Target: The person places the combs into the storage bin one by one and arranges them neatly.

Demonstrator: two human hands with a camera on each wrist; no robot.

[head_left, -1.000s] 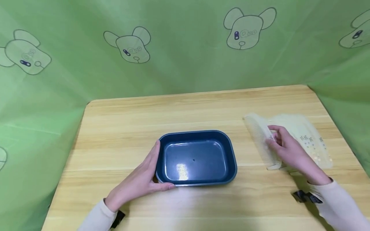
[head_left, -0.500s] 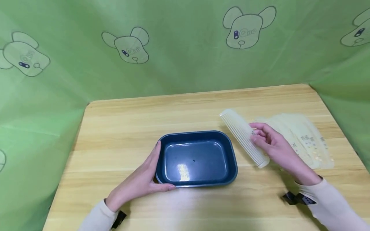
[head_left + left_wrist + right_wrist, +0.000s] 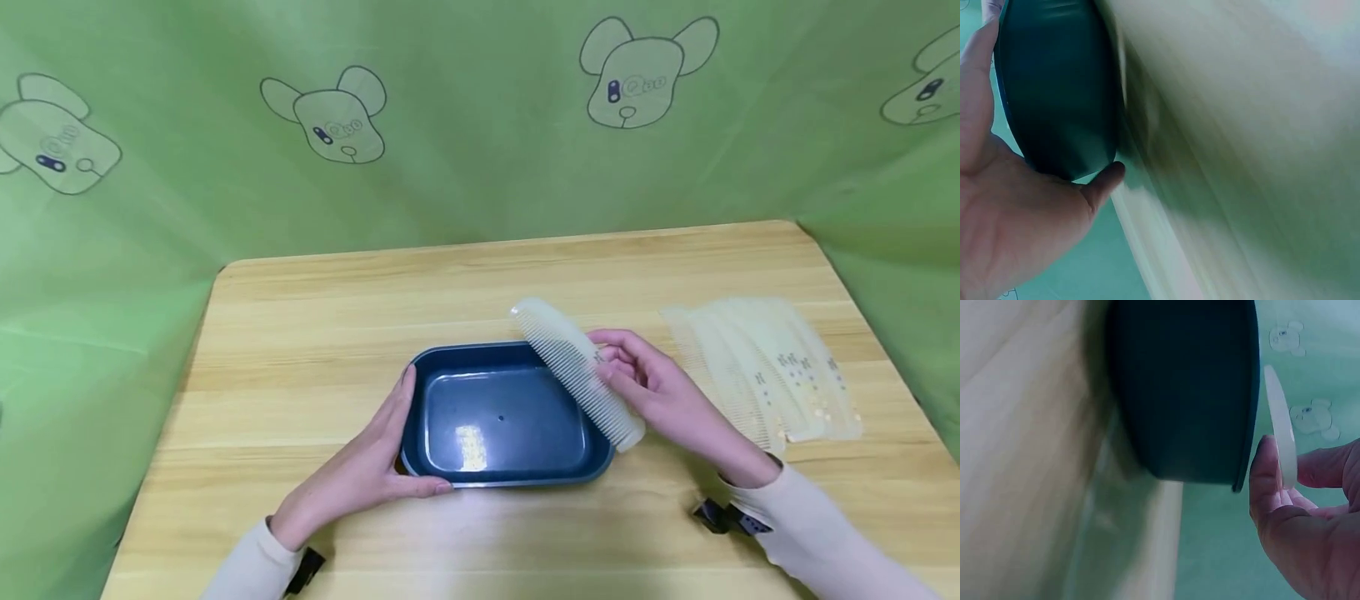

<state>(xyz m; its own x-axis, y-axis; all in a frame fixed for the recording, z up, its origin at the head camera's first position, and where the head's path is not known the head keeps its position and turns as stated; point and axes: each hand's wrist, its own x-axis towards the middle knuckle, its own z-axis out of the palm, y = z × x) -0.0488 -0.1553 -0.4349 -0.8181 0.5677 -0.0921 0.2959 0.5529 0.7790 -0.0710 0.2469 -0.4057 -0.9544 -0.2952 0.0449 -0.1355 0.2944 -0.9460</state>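
A blue rectangular plastic box (image 3: 495, 417) with rounded corners lies mid-table, its inside facing up and bare. My left hand (image 3: 360, 467) holds its left end, thumb along the near side and fingers along the left wall; the left wrist view shows this hand (image 3: 1029, 212) against the box's outer wall (image 3: 1060, 81). My right hand (image 3: 652, 387) pinches a pale translucent comb (image 3: 573, 367) above the box's right rim. In the right wrist view the comb (image 3: 1282, 428) appears edge-on between thumb and fingers, just beyond the rim, apart from it.
Several similar pale combs (image 3: 765, 367) lie overlapping in a fan at the right of the wooden table (image 3: 330, 308). A green curtain (image 3: 480, 125) with printed bear heads hangs behind the table and along its sides.
My right hand has lifted one comb off the fanned combs and carried it left until it hangs over the box's right rim. My left hand and the box have stayed in place.
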